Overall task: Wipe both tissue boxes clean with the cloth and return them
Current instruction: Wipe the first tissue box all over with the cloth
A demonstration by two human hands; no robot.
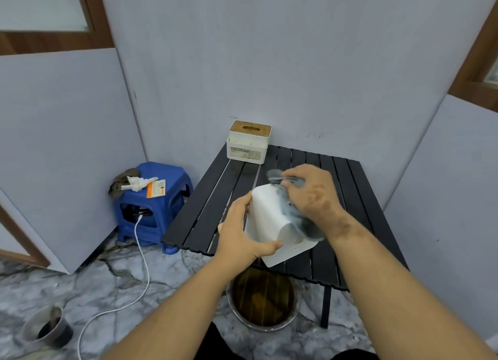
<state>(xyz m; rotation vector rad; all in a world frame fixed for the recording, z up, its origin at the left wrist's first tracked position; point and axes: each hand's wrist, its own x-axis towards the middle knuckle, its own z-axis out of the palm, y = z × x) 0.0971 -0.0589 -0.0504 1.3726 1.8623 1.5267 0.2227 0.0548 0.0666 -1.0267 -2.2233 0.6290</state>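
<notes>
White tissue box, gripped by the left hand over the table's near edge, gets wiped; right hand clutches the cloth; second box at the far corner looks still dirty.

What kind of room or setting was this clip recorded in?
Probably a bare indoor corner of a home or small workplace, used as a makeshift cleaning spot. Plain grey wall panels meet over a marble-patterned floor, with a small black slatted table, a blue plastic stool and a basin of brown water.
</notes>
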